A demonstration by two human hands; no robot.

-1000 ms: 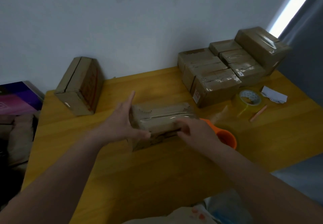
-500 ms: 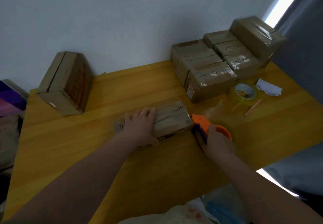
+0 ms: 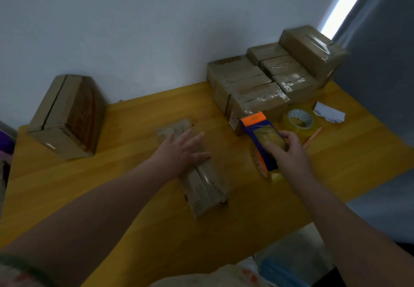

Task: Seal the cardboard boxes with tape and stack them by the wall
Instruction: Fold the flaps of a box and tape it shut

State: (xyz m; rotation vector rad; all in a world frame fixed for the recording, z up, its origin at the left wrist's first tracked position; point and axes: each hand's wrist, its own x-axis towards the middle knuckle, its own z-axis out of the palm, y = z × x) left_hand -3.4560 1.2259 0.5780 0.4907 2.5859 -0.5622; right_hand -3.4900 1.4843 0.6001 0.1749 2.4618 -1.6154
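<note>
Watching remotely, I saw the left hand (image 3: 182, 151) lying flat, fingers straight, on the small cardboard box (image 3: 207, 191) at the middle of the yellow table (image 3: 125, 197). The right hand (image 3: 290, 155) was curled round the orange-and-blue tape dispenser (image 3: 257, 129), held apart from the box at its 2 o'clock. Taped boxes (image 3: 257, 97) stood stacked against the wall (image 3: 156, 40) at 1 o'clock, and a larger box (image 3: 67, 116) sat at 10 o'clock.
</note>
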